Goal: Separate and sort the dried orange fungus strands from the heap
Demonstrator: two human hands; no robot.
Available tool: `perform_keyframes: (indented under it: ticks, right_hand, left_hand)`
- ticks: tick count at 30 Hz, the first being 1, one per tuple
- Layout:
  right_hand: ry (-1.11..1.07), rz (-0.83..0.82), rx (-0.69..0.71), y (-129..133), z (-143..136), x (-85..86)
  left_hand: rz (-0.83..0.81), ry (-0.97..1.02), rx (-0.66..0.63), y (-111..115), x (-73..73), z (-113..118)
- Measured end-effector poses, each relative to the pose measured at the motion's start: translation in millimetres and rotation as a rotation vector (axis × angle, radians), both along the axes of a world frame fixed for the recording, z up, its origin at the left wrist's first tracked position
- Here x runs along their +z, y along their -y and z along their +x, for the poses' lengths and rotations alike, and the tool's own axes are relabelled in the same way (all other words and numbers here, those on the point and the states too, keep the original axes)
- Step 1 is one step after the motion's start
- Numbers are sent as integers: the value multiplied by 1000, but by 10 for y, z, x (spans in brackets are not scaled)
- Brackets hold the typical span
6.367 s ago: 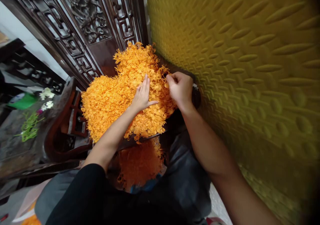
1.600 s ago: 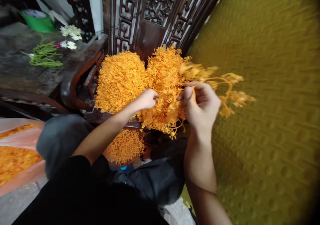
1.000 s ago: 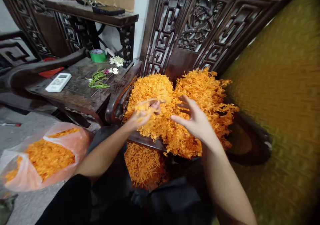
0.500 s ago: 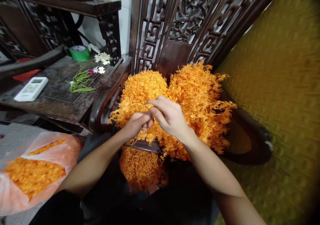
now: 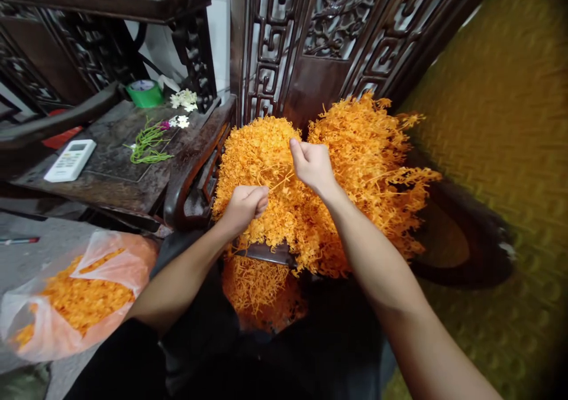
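A thin orange strand (image 5: 282, 182) stretches between my two hands, in front of heaped orange plastic flower pieces. My left hand (image 5: 244, 206) is closed on its lower left end, thumb over curled fingers. Higher and to the right, my right hand (image 5: 314, 164) is closed round the other end. Behind them rise two bushy orange heaps: a rounded left heap (image 5: 255, 142) and a taller, looser right heap (image 5: 361, 131), both on a dark wooden chair. Below the seat's front edge (image 5: 266, 253), more orange stems (image 5: 255, 284) lie in a bag between my knees.
A side seat (image 5: 110, 172) at left holds a white remote control (image 5: 71, 160), green tape roll (image 5: 145, 94), green stems (image 5: 149, 144) and white blossoms (image 5: 183, 99). A plastic bag (image 5: 113, 270) of orange pieces is on the floor. Carved chair back (image 5: 323, 80) stands behind the heaps.
My hands were together half a second ago; now they are apart. The right hand has moved up and right and its fingers have closed, with the strand now visible between both hands.
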State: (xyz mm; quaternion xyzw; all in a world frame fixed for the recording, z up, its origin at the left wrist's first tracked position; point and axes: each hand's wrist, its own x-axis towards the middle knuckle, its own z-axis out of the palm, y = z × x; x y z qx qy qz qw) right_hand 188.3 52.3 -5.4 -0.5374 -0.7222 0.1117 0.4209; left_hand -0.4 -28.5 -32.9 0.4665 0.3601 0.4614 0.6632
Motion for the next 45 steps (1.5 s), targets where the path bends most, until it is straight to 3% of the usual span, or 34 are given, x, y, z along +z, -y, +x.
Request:
perform_keyframes:
  ticks: [8, 12, 17, 20, 23, 26, 29, 31, 34, 37, 41, 45]
  right_hand:
    - [-74, 5, -10, -220, -74, -90]
    - [-153, -187, 42, -71, -176, -85]
    - [-415, -436, 176, 193, -314, -75]
    - [-592, -605, 259, 314, -346, -5]
    - [-620, -680, 324, 400, -282, 114]
    - [-542, -642, 383, 486, -175, 180]
    - [-446, -489, 422, 610, -161, 98]
    - [-374, -350, 359, 704, -239, -26]
    - [-342, -171, 125, 813, -429, -224]
    - [-404, -121, -46, 877, -590, -334]
    - [-425, -176, -37, 961, -708, -331]
    - [-460, -104, -42, 956, -754, -311]
  left_hand:
    - [-72, 34, 37, -72, -43, -47]
    - [-196, -18, -15, -155, -59, -199]
    - [-279, 244, -114, -183, -4, -293]
    - [-363, 322, -225, -143, 50, -286]
    - [-316, 263, -198, -97, 63, -259]
    - [-267, 239, -99, -84, 32, -229]
    - [-246, 289, -1, -84, -3, -176]
    - [-229, 323, 44, -65, -17, -113]
    - [-213, 352, 135, -2, -38, 15]
    - [-179, 333, 242, 66, -79, 136]
    - [-98, 273, 381, 112, -129, 233]
    - [-98, 230, 392, 141, -116, 242]
